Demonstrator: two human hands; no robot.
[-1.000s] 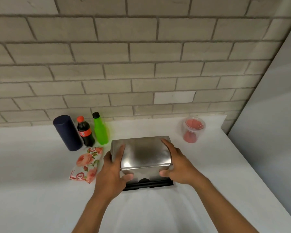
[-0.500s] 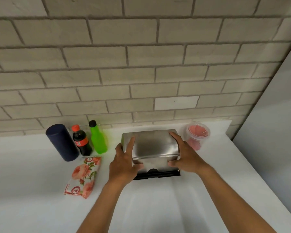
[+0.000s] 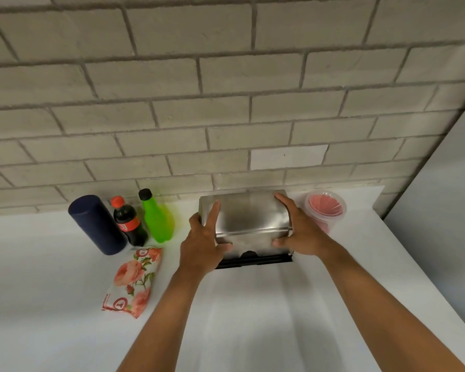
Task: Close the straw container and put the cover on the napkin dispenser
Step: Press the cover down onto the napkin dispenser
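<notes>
grey brick wall behind a white bench (image 3: 253, 304). napkin dispenser (image 3: 249, 224) stands at the back of the bench, close to the wall, its steel cover (image 3: 250, 214) seated over a dark base. left hand (image 3: 203, 244) and right hand (image 3: 302, 233) clamp the cover's two ends, fingers (image 3: 212, 216) spread on top, thumbs on the front face. the cover looks on, perhaps not fully latched. just right, the straw container (image 3: 325, 210) shows red straws; whether a lid is on it cannot be told. left: green bottle (image 3: 157, 218), cola bottle (image 3: 128, 221), dark cylinder (image 3: 97, 224), floral packet (image 3: 133, 280).
</notes>
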